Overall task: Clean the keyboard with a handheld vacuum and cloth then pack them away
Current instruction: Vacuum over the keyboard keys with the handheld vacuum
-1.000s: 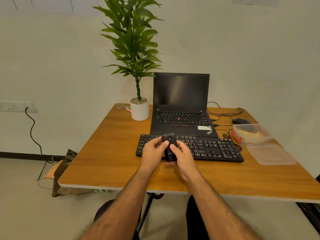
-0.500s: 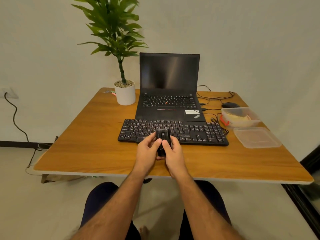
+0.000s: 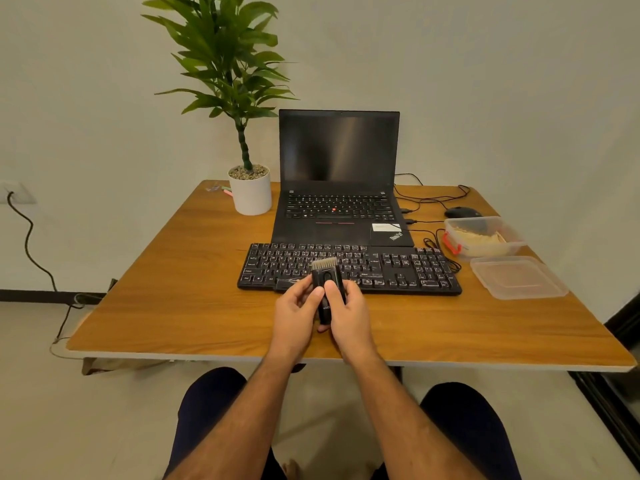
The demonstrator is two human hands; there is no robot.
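A black keyboard (image 3: 398,268) lies across the middle of the wooden table (image 3: 173,289), in front of an open laptop (image 3: 339,188). Both my hands hold a small black handheld vacuum (image 3: 325,282) with a grey brush head pointing away from me, just above the keyboard's front edge. My left hand (image 3: 298,313) grips its left side with the thumb on top. My right hand (image 3: 349,313) wraps its right side. A yellowish cloth (image 3: 479,237) lies inside a clear plastic box (image 3: 485,221) at the right.
The box's clear lid (image 3: 517,277) rests on the table by the keyboard's right end. A black mouse (image 3: 462,212) and cables sit behind the box. A potted plant (image 3: 249,188) stands left of the laptop. A wall cable (image 3: 31,244) hangs at left.
The view has tilted down and the scene shifted. A grey brush head now shows at the vacuum's front end. Both hands still hold it over the keyboard's front edge.
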